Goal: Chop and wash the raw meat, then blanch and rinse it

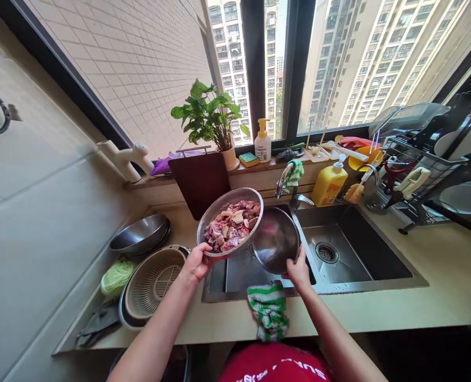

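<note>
My left hand grips the rim of a metal colander, which is tilted toward me above the left basin. Chunks of raw meat fill its bottom. In my right hand is a steel bowl, held by its rim and tipped so that its inside shows; it looks bare inside. Bowl and colander are side by side, their edges overlapping in view. Beneath them lies the double sink. A green-and-white striped cloth drapes over the counter's front edge between my arms.
At left stand a beige plastic basket, a steel bowl and a cabbage. A dark cutting board leans at the back. Behind the sink are the faucet and a yellow bottle. A dish rack occupies the right.
</note>
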`<state>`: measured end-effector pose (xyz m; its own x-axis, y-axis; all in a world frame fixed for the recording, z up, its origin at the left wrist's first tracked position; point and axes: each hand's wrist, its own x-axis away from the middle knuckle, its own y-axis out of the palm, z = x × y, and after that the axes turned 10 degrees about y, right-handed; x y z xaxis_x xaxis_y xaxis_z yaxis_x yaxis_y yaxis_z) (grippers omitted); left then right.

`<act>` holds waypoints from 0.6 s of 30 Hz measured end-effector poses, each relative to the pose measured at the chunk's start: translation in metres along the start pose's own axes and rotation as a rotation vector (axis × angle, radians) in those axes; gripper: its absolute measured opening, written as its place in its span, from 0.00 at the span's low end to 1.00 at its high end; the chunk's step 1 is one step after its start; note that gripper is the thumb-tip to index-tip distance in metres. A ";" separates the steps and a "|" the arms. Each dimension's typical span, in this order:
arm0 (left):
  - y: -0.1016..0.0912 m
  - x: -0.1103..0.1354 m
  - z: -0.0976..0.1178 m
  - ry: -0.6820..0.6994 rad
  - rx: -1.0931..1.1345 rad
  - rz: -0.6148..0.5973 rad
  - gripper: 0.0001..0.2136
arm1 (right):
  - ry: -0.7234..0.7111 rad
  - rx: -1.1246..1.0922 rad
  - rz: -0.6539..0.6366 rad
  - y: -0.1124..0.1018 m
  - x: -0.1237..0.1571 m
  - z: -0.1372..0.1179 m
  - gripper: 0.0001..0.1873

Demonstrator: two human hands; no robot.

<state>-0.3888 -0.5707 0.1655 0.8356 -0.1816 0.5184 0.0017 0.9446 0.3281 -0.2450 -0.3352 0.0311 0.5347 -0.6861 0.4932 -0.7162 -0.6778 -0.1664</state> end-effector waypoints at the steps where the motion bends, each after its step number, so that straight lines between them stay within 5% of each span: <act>1: 0.002 0.000 -0.002 0.022 -0.019 0.014 0.23 | 0.052 -0.072 -0.078 0.009 0.004 -0.002 0.48; 6: 0.003 -0.001 -0.033 0.138 -0.084 0.101 0.14 | 0.260 -0.378 -0.460 0.041 0.027 -0.005 0.41; 10: -0.003 0.002 -0.061 0.164 -0.203 0.144 0.12 | 0.326 -0.404 -0.686 0.044 0.037 0.004 0.36; 18: -0.023 0.008 -0.070 0.284 -0.549 0.069 0.06 | 0.301 -0.365 -0.641 0.032 0.041 0.017 0.36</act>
<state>-0.3436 -0.5747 0.1074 0.9572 -0.1067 0.2692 0.1620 0.9679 -0.1920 -0.2380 -0.3897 0.0317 0.7857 -0.0555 0.6161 -0.4391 -0.7515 0.4924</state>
